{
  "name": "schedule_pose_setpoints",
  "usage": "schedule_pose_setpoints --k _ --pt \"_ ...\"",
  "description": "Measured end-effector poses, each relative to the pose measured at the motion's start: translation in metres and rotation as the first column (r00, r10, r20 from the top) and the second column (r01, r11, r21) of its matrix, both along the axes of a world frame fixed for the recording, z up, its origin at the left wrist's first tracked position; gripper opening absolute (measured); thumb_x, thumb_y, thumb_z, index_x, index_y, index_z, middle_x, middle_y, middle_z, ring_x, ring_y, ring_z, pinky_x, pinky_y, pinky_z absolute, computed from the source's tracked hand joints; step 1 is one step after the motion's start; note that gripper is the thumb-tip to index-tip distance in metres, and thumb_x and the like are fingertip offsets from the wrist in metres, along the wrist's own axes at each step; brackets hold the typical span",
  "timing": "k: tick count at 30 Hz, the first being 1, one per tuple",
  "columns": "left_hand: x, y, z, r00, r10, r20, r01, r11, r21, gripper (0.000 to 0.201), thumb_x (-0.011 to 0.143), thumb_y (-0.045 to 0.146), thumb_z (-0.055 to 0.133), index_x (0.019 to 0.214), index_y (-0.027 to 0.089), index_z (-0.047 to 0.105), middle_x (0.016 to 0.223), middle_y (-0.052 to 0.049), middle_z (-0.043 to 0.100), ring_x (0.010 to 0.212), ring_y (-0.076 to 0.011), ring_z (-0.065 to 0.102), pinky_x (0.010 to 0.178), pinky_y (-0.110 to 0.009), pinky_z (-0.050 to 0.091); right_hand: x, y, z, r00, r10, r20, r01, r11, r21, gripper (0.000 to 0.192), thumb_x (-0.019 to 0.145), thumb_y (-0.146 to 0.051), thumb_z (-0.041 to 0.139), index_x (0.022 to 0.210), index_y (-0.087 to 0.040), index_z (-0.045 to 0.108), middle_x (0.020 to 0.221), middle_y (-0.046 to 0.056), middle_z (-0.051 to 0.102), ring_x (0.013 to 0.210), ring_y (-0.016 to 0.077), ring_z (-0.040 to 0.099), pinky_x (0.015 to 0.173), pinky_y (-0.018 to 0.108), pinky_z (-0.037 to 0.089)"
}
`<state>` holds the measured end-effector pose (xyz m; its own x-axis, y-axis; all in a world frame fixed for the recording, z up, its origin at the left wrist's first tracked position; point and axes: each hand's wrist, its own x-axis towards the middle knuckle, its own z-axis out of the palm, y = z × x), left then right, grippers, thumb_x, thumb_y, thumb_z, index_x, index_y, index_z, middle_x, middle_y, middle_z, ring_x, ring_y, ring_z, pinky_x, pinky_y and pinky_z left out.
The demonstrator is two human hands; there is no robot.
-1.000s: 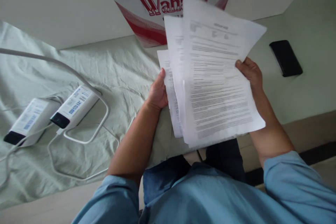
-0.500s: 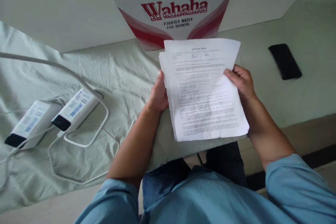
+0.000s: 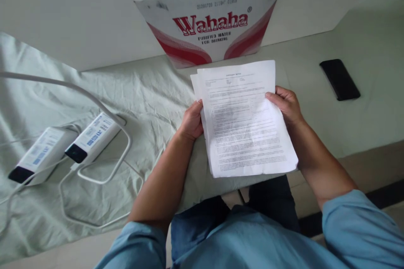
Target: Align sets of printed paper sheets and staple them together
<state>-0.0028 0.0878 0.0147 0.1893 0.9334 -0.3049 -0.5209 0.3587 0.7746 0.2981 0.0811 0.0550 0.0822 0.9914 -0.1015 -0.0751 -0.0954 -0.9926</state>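
Note:
A small stack of printed paper sheets [image 3: 241, 126] is held up between my two hands, above the near edge of the covered table. My left hand [image 3: 192, 121] grips the stack's left edge, its thumb lying along the side and the other fingers hidden behind. On the right edge, my right hand [image 3: 287, 104] pinches the sheets with the thumb on the front face. Dense small print fills the top sheet. The sheets underneath stick out a little at the left, so the stack is not quite even.
A white and red water carton [image 3: 211, 25] stands behind the papers. A black phone [image 3: 339, 79] lies at right. At left are two white box-shaped devices [image 3: 93, 138] with black ends and a looping white cable [image 3: 126, 143] on the green cloth [image 3: 151, 92].
The view has tipped slightly, so the carton sits lower and more of its top shows. The papers are a little lower, their top right corner drawn inward. Both hands keep their hold.

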Motion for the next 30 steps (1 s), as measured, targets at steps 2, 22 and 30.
schedule_pose_setpoints --k 2,22,30 --pt "-0.001 0.0 -0.002 1.0 0.018 -0.018 -0.018 1.0 -0.004 0.042 0.088 0.051 0.088 0.109 0.016 0.082 0.101 -0.01 0.088 0.106 -0.0343 0.086 0.095 -0.044 0.072 0.0 0.002 -0.001 1.0 -0.011 -0.008 0.011 1.0 0.0 0.035 0.07 -0.048 0.097 0.072 -0.023 0.072 0.067 -0.001 0.065 0.058 0.0128 0.052 0.053 0.028 0.038" --pt "0.006 -0.002 0.001 0.983 0.13 -0.129 -0.128 0.992 0.017 0.054 0.088 0.069 0.087 0.106 0.018 0.082 0.103 -0.012 0.089 0.118 -0.0389 0.084 0.102 -0.05 0.072 -0.006 0.005 0.003 0.996 -0.073 0.049 0.075 0.996 -0.038 0.025 0.062 -0.038 0.081 0.057 -0.022 0.062 0.058 -0.004 0.055 0.053 0.01 0.042 0.05 0.027 0.03" --pt "0.009 -0.003 0.002 0.985 0.147 -0.086 -0.147 0.989 0.011 0.06 0.087 0.073 0.086 0.111 0.018 0.081 0.112 -0.013 0.088 0.126 -0.0406 0.081 0.11 -0.053 0.069 -0.008 0.005 0.005 0.998 -0.051 0.032 0.052 0.998 -0.027 0.028 0.063 -0.038 0.081 0.057 -0.023 0.059 0.058 -0.004 0.053 0.053 0.0095 0.04 0.051 0.027 0.033"
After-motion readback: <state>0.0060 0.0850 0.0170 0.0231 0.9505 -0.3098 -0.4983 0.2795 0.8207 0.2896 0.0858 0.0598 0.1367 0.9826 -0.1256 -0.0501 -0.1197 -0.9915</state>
